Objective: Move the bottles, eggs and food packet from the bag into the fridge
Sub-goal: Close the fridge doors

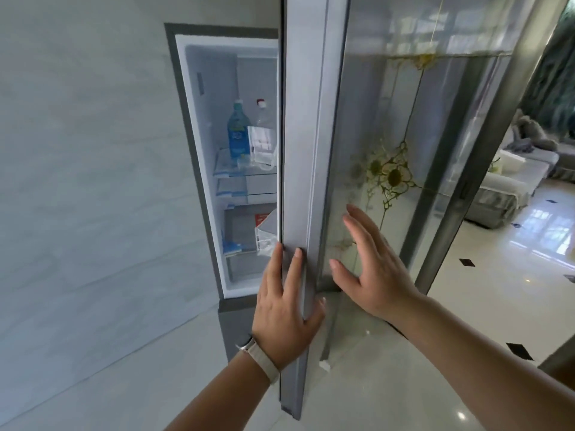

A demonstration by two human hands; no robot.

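The fridge point(199, 157) stands partly open, its glossy door point(308, 150) swung across most of the opening. On an upper glass shelf I see a blue bottle point(238, 132) and a clear bottle with a red and white cap point(264, 126). Lower down a food packet point(266, 231) leans by the door edge. My left hand point(286, 309) lies flat on the door's edge with straight fingers and the thumb round its far side. My right hand point(370, 269) presses flat on the door's front, fingers spread. The eggs and the bag are out of view.
A pale wall point(87, 181) runs along the left of the fridge. Glossy floor tiles point(466, 306) with small black diamonds spread to the right. A grey sofa point(510, 181) stands far right behind the door.
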